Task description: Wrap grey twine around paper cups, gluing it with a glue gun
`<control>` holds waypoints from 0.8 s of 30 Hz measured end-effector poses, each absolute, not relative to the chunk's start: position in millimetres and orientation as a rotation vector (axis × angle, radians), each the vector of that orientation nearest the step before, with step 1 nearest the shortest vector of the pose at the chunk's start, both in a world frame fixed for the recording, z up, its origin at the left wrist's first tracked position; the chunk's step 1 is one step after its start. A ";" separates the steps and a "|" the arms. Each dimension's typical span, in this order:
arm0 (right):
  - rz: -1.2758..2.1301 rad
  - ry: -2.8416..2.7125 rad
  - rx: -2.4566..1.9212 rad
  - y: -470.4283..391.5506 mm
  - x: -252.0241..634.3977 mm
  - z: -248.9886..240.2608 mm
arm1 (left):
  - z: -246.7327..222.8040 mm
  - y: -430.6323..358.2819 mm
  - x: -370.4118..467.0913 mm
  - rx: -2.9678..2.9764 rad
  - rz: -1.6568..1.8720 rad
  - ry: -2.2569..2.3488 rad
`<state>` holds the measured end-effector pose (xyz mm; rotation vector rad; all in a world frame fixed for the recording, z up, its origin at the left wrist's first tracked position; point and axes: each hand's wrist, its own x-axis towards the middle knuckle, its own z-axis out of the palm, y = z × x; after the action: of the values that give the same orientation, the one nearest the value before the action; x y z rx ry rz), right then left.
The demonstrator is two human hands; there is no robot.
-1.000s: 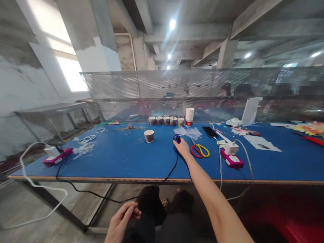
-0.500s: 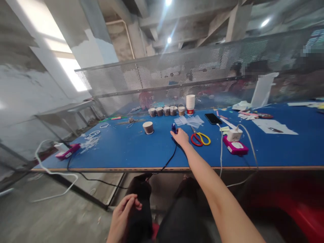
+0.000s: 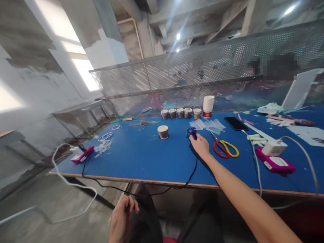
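Note:
My right hand (image 3: 200,145) is wrapped round the handle of a small blue hot glue gun (image 3: 191,132), low over the blue tabletop. A black cord (image 3: 194,168) trails from it over the table's front edge. To its left stands a paper cup (image 3: 163,132), brownish outside with a pale top. Red and yellow-handled scissors (image 3: 225,148) lie just right of my right hand. My left hand (image 3: 123,216) hangs above my lap, below the table edge, fingers loosely bent and a little apart, with nothing visible in it.
Several filled cups (image 3: 180,113) line the back beside a stack of white cups (image 3: 208,104). Clear plastic pieces (image 3: 209,125), a black phone (image 3: 236,123) and a magenta power strip (image 3: 274,163) lie rightward. Another magenta strip (image 3: 82,156) and white rings (image 3: 105,136) are left. A mesh panel (image 3: 131,81) stands behind.
The view has turned, so the table's things sit farther right and left alike. My right hand still grips the glue gun, whose body now shows more side-on. My left hand's fingers have loosened.

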<state>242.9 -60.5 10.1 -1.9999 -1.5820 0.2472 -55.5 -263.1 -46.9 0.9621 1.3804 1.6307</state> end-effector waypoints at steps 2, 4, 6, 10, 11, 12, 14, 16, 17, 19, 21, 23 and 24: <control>0.202 -1.589 -1.996 -55.1 240.8 13.1 | -38.1 -240.3 -53.8 1.067 1.594 1.316; 0.162 -1.614 -1.986 -47.6 238.3 16.4 | -24.4 -214.0 -48.0 1.156 1.568 1.221; 0.129 -1.650 -1.974 -39.3 235.1 17.9 | -7.3 -186.6 -37.9 1.244 1.564 1.118; 0.097 -1.738 -1.964 -27.4 227.9 11.1 | 26.7 -136.9 -11.2 1.540 1.516 1.023; 0.096 -1.762 -1.962 -26.2 226.6 8.0 | 33.4 -126.0 -4.9 1.608 1.502 1.023; 0.095 -1.785 -1.960 -25.7 225.7 4.8 | 39.1 -115.2 0.8 1.641 1.504 1.038; 0.096 -1.823 -1.953 -26.3 225.4 -0.4 | 47.3 -93.1 8.7 1.633 1.530 1.094; 0.101 -1.851 -1.943 -28.0 226.7 -3.5 | 51.9 -68.9 10.3 1.587 1.576 1.149; 0.107 -1.864 -1.939 -28.9 227.7 -4.2 | 53.2 -55.9 8.5 1.565 1.597 1.180; 0.120 -1.884 -1.932 -30.1 229.3 -4.5 | 53.7 -29.7 0.1 1.516 1.624 1.266; 0.133 -1.890 -1.936 -30.3 229.5 -3.8 | 52.0 -6.1 -11.4 1.462 1.608 1.370; 0.144 -1.879 -1.952 -29.3 228.0 -2.6 | 48.7 12.3 -21.5 1.417 1.581 1.460; 0.147 -1.868 -1.963 -28.5 226.9 -1.8 | 46.7 19.7 -24.9 1.404 1.556 1.498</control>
<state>226.9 -28.5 -1.8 -1.9625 -1.8685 0.1471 -24.9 19.7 46.7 1.4042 1.4982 1.5558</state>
